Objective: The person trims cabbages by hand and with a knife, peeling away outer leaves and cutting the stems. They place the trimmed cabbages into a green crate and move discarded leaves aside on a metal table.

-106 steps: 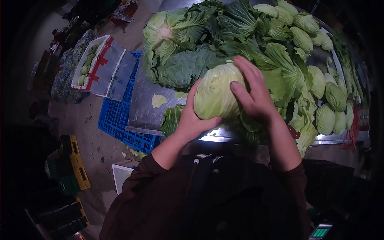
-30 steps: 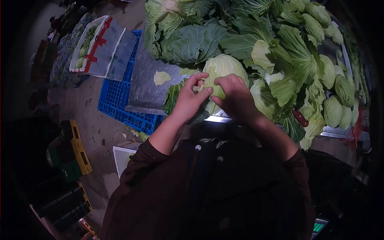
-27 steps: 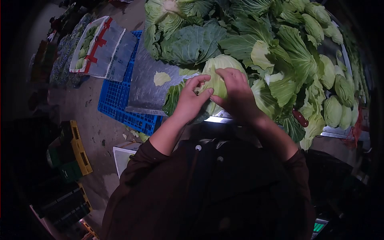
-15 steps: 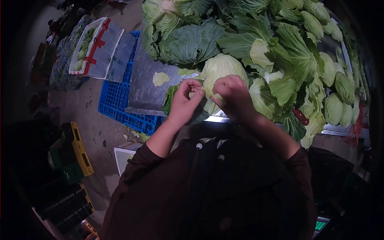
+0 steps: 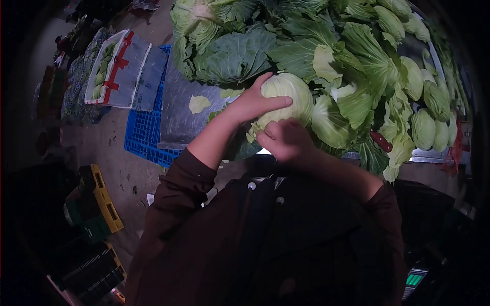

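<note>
A pale green cabbage [image 5: 293, 97] stands at the metal table's near edge. My left hand [image 5: 255, 102] grips its left side, with the thumb across the front and the fingers around the back. Just below the cabbage, my right hand [image 5: 287, 140] is closed with curled fingers; whatever it may hold is hidden. Loose green leaves [image 5: 250, 149] lie under and beside my left wrist. To the right of the cabbage is a large loose leaf [image 5: 332, 122].
Large dark-leaved cabbages [image 5: 232, 56] and heaped outer leaves [image 5: 367, 71] cover the back and right. A red handle [image 5: 381, 141] pokes from the leaves. Trimmed cabbages [image 5: 423, 127] sit far right. A blue crate [image 5: 140, 135] and a taped white box [image 5: 130, 71] are at left.
My left hand has gone from fingertips pinched at the cabbage's front to a grip on its left side. My right hand has moved lower, toward my body. The view has shifted slightly.
</note>
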{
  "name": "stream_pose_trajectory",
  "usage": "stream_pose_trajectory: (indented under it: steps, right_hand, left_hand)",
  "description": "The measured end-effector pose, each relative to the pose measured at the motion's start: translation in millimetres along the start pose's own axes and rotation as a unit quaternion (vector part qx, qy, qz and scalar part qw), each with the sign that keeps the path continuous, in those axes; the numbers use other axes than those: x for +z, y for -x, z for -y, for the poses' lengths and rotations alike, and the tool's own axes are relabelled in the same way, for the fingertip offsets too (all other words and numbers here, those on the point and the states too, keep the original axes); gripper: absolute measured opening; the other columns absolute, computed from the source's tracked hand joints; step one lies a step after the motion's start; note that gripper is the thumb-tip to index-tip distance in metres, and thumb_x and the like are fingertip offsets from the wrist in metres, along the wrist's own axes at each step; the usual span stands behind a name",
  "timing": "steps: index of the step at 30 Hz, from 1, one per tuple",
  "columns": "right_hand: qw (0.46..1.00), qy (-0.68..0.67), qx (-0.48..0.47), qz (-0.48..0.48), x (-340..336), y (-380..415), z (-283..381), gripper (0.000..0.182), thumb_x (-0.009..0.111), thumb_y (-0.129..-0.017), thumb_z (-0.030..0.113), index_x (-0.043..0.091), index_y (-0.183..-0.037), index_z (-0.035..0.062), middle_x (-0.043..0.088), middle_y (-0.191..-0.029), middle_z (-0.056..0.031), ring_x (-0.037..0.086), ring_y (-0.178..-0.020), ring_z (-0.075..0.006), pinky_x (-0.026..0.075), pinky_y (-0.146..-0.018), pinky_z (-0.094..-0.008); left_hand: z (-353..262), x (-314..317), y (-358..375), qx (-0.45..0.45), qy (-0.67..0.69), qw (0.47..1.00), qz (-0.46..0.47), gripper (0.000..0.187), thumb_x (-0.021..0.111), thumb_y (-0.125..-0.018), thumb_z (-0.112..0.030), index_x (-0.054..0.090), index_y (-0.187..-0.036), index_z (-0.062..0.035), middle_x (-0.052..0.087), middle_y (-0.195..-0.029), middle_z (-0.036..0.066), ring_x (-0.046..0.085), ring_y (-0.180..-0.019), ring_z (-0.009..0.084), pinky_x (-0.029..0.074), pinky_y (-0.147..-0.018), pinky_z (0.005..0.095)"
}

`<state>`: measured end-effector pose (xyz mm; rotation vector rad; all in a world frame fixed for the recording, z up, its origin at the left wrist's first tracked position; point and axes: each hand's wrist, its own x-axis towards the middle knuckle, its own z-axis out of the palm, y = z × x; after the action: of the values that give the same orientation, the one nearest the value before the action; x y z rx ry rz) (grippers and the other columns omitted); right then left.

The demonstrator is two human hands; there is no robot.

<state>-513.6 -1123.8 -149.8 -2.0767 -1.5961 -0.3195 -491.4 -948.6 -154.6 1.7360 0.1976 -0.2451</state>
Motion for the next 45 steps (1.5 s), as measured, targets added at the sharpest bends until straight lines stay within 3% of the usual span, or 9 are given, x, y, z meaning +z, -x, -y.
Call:
stream_pose_trajectory:
  steps: [8, 14, 16, 18, 24, 31, 38, 40, 45]
  right_hand:
    - [0.996, 0.027, -0.072, -0.051, 6.5, 25.4, -2.9, 0.008, 0.056, -0.068, 0.018, 0.054, -0.075, 0.0149, 0.044, -0.065, -0.0018, 0.050, -0.062, -0.0164, 0.041, -0.057, -0.0304]
    - [0.999, 0.033, -0.035, -0.014, -2.6, 47.8, -50.4, 0.006, 0.057, -0.069, 0.016, 0.053, -0.072, 0.0134, 0.045, -0.064, -0.0031, 0.052, -0.063, -0.0201, 0.043, -0.058, -0.0320]
    - [0.953, -0.075, 0.257, 0.145, 31.0, 72.0, -94.7, 0.019, 0.062, -0.073, 0.007, 0.061, -0.092, 0.0085, 0.057, -0.084, -0.0070, 0.058, -0.082, -0.0307, 0.048, -0.072, -0.0383]
    - [0.969, 0.032, 0.210, 0.125, -43.5, 45.8, -80.2, 0.029, 0.060, -0.078, 0.005, 0.058, -0.107, 0.0075, 0.056, -0.108, -0.0125, 0.056, -0.102, -0.0315, 0.047, -0.084, -0.0389]
    - [0.889, -0.297, 0.314, -0.151, -102.3, -12.6, -61.1, 0.043, 0.061, -0.084, 0.011, 0.050, -0.125, 0.0104, 0.048, -0.129, -0.0156, 0.049, -0.118, -0.0321, 0.041, -0.099, -0.0362]
    - [0.958, -0.146, 0.171, -0.178, -81.2, -7.4, -57.5, 0.029, 0.060, -0.084, 0.008, 0.056, -0.112, 0.0020, 0.060, -0.103, -0.0124, 0.059, -0.096, -0.0257, 0.047, -0.084, -0.0332]
    - [0.917, -0.249, 0.246, -0.191, -92.1, -14.1, -45.8, 0.021, 0.060, -0.076, -0.001, 0.060, -0.096, 0.0038, 0.056, -0.082, -0.0080, 0.057, -0.076, -0.0224, 0.047, -0.070, -0.0305]
    - [0.959, -0.242, 0.133, -0.063, -100.7, -2.9, -54.1, 0.027, 0.060, -0.070, -0.004, 0.063, -0.094, 0.0070, 0.054, -0.077, -0.0062, 0.055, -0.070, -0.0211, 0.047, -0.065, -0.0299]
    - [0.926, -0.318, 0.193, 0.061, -113.5, 11.5, -43.0, 0.031, 0.061, -0.064, -0.006, 0.066, -0.091, 0.0098, 0.055, -0.075, -0.0051, 0.055, -0.067, -0.0211, 0.045, -0.061, -0.0285]
  left_hand:
    - [-9.7, -1.7, 6.7, -0.076, 0.314, 0.946, -0.012, 0.055, 0.066, -0.080, -0.024, 0.046, -0.124, 0.0021, 0.059, -0.112, 0.013, 0.061, -0.100, 0.0229, 0.051, -0.086, 0.0356]
    - [-46.4, -14.5, 30.1, 0.026, 0.410, 0.912, 0.003, 0.074, 0.053, -0.084, -0.046, 0.035, -0.137, 0.0016, 0.051, -0.129, 0.020, 0.055, -0.115, 0.0304, 0.045, -0.097, 0.0431]
    - [-60.6, -24.6, 42.5, 0.086, 0.402, 0.911, -0.016, 0.076, 0.053, -0.083, -0.048, 0.034, -0.137, 0.0017, 0.050, -0.130, 0.020, 0.055, -0.114, 0.0313, 0.045, -0.098, 0.0421]
    - [-63.1, -35.7, 50.2, 0.112, 0.386, 0.915, -0.024, 0.081, 0.059, -0.078, -0.046, 0.034, -0.138, 0.0022, 0.051, -0.129, 0.019, 0.054, -0.115, 0.0304, 0.044, -0.098, 0.0409]
    - [-64.3, -25.7, 58.8, 0.138, 0.254, 0.956, -0.055, 0.085, 0.069, -0.069, -0.034, 0.035, -0.135, 0.0049, 0.050, -0.127, 0.019, 0.052, -0.116, 0.0289, 0.041, -0.100, 0.0386]
    - [-58.9, -23.4, 60.7, 0.125, 0.274, 0.954, -0.014, 0.082, 0.069, -0.069, -0.032, 0.035, -0.135, 0.0051, 0.051, -0.126, 0.019, 0.052, -0.117, 0.0285, 0.041, -0.100, 0.0385]
    - [-47.0, -30.3, 58.5, 0.102, 0.300, 0.947, -0.050, 0.078, 0.065, -0.074, -0.034, 0.036, -0.135, 0.0044, 0.052, -0.126, 0.018, 0.054, -0.115, 0.0279, 0.043, -0.098, 0.0384]
    - [-48.7, -32.4, 58.1, 0.096, 0.310, 0.945, -0.045, 0.076, 0.062, -0.076, -0.035, 0.036, -0.135, 0.0043, 0.051, -0.127, 0.019, 0.053, -0.116, 0.0284, 0.043, -0.098, 0.0391]
    - [-53.5, -39.1, 52.7, 0.117, 0.385, 0.910, -0.103, 0.071, 0.054, -0.083, -0.041, 0.036, -0.136, 0.0026, 0.049, -0.131, 0.020, 0.051, -0.119, 0.0321, 0.043, -0.099, 0.0430]
